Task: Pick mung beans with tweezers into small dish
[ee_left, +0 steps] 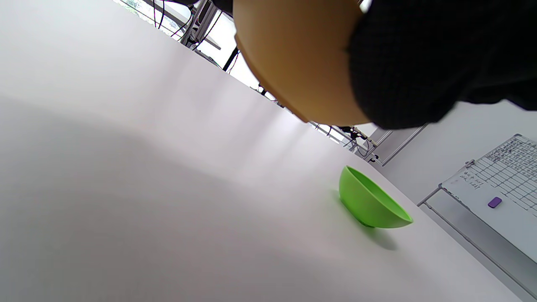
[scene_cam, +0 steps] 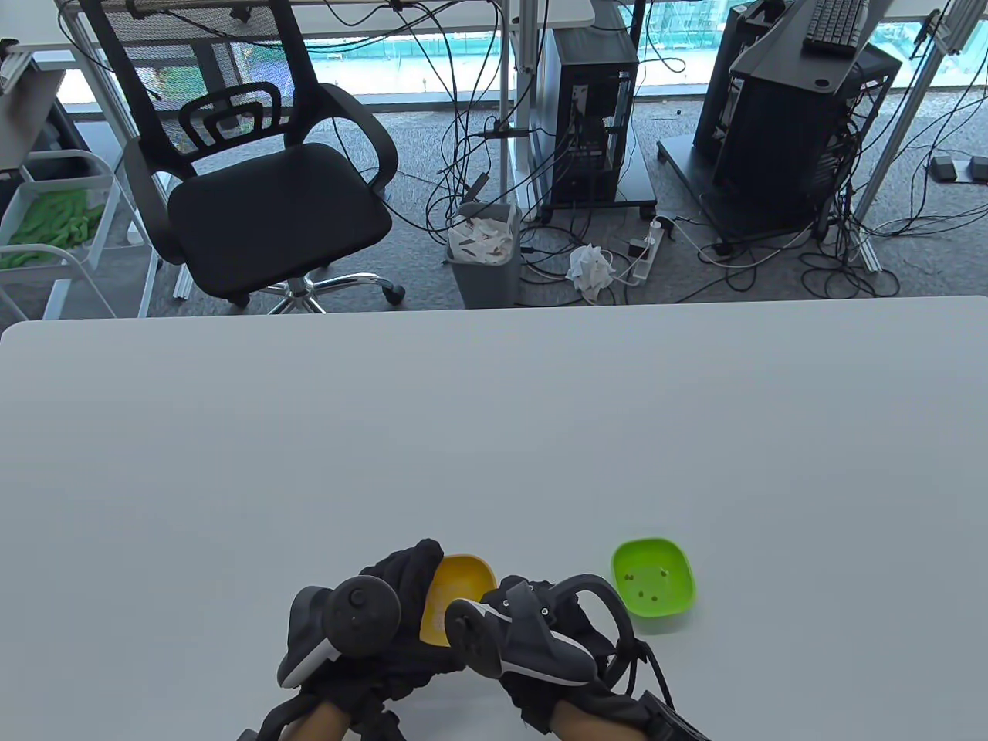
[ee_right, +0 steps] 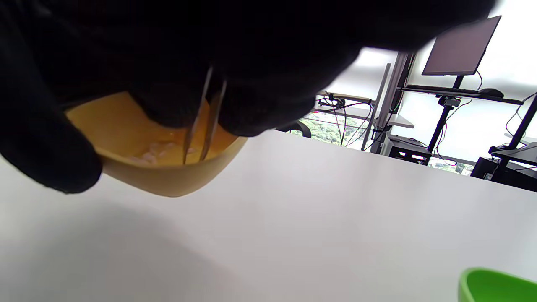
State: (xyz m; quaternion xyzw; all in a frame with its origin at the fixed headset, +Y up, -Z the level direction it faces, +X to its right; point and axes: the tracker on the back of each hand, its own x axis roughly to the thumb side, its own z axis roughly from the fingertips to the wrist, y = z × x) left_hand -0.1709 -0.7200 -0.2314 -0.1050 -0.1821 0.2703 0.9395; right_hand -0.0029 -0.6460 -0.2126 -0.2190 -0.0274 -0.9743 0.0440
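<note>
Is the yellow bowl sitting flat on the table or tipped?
Tipped: the left hand holds the yellow bowl tilted, one side lifted off the table.

No readable text anywhere; whiteboard (ee_left: 499, 197) in left wrist view carries a handwritten grid, too small to read.

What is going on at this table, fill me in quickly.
A person in sensor gloves is moving mung beans between dishes. The left hand holds the yellow dish tilted off the table. The right hand holds tweezers, tips inside that dish. The green dish on the right holds a few beans.
</note>
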